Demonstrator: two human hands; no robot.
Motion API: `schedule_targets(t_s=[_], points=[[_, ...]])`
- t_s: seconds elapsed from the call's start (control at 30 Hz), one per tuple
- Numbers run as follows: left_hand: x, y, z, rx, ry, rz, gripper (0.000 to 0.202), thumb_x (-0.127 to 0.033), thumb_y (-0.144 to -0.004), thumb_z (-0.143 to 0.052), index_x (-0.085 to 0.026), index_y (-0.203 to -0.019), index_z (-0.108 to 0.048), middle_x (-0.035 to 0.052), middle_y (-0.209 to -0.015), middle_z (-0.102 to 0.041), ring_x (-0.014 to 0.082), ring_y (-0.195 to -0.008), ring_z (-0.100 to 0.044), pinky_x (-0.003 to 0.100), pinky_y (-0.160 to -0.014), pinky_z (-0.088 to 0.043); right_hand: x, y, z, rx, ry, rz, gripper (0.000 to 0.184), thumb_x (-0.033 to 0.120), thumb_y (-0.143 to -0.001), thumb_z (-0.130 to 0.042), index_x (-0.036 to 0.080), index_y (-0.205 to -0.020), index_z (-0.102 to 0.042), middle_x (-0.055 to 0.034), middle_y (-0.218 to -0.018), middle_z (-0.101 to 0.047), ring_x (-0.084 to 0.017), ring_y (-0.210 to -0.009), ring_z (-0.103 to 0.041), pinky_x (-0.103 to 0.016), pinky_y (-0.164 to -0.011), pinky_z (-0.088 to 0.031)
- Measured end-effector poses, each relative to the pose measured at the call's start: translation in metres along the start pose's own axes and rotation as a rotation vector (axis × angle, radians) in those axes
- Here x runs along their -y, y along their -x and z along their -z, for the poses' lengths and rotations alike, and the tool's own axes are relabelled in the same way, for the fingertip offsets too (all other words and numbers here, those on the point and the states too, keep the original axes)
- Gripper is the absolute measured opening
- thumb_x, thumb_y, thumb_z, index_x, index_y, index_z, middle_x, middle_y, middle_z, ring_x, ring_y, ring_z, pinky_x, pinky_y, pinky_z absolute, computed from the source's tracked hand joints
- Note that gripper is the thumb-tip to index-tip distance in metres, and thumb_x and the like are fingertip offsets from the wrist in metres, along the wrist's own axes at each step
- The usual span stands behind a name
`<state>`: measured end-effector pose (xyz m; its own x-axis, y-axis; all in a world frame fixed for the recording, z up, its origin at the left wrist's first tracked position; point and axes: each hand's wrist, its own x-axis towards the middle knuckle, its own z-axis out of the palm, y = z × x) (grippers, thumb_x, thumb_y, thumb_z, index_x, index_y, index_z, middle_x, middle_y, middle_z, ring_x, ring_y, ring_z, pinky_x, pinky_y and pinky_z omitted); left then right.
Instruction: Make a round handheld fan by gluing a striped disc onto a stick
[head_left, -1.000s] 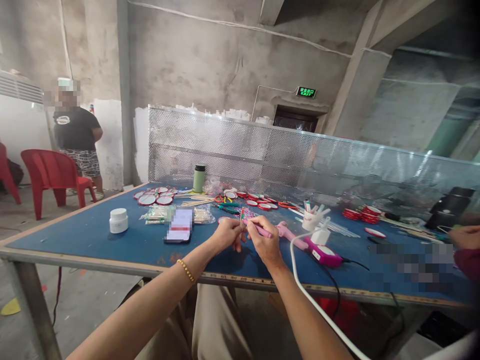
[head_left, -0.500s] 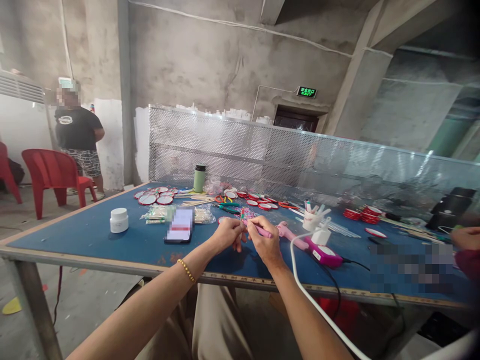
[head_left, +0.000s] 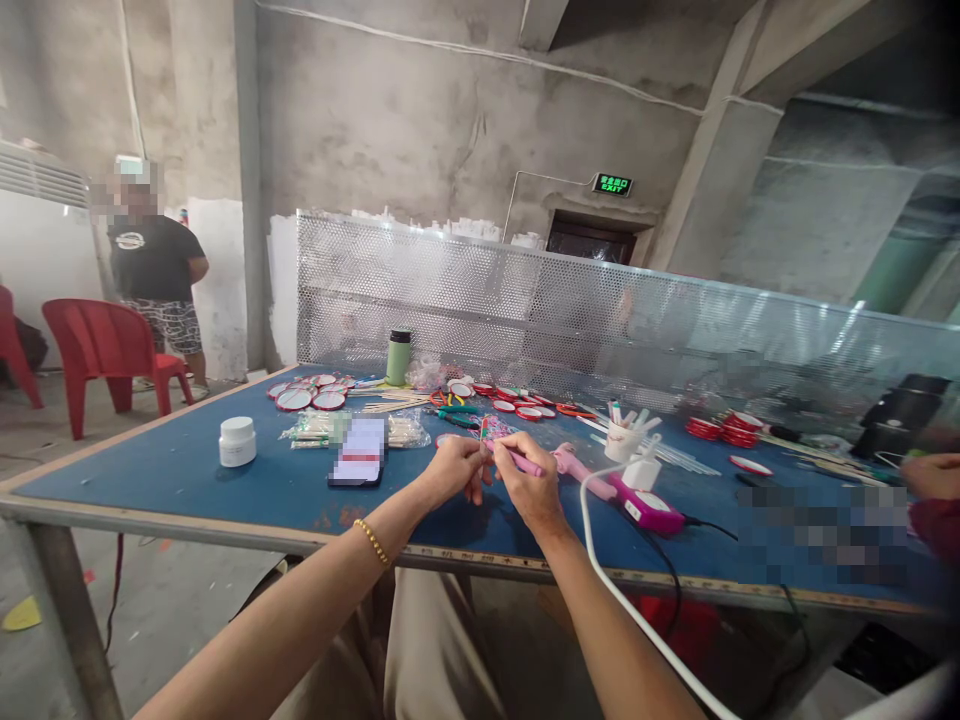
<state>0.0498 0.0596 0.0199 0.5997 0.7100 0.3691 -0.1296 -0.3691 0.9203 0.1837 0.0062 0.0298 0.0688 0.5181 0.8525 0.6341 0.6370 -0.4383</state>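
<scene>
Only one sign here is legible: a green lit exit sign [head_left: 612,184] on the concrete wall above the dark doorway [head_left: 591,240], far beyond and well above the right hand [head_left: 529,485]. It carries two lines of light characters. The upper line reads 安全出口 and the lower line reads EXIT.

A printed strip [head_left: 480,556] runs along the table's near edge, just below the left hand [head_left: 450,468]; its marks are too small to read. The round white print [head_left: 130,240] on a black shirt, far left of the left hand, is illegible. Any marking on the pink stick [head_left: 517,460] pinched between both hands is too small to read.
</scene>
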Motion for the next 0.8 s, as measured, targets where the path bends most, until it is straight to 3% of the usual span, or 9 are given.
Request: schedule_targets(t_s=[0.8], points=[[0.0009,-0.001,-0.0002,-0.01,-0.008,-0.012,0.037,-0.031,-0.095,-0.048,-0.014,-0.062,-0.054,-0.0029,-0.04,-0.052,0.0107,-0.032,-0.054,0.017,-0.033,-0.039,0.0044,0.0002,0.0007,0.021,-0.009,0.013,0.017,0.023,-0.087,-0.056,0.021,-0.07,-0.059,0.0045,-0.054,-0.058,-0.012,-0.048,-0.056,-0.024,-0.053,-0.045]])
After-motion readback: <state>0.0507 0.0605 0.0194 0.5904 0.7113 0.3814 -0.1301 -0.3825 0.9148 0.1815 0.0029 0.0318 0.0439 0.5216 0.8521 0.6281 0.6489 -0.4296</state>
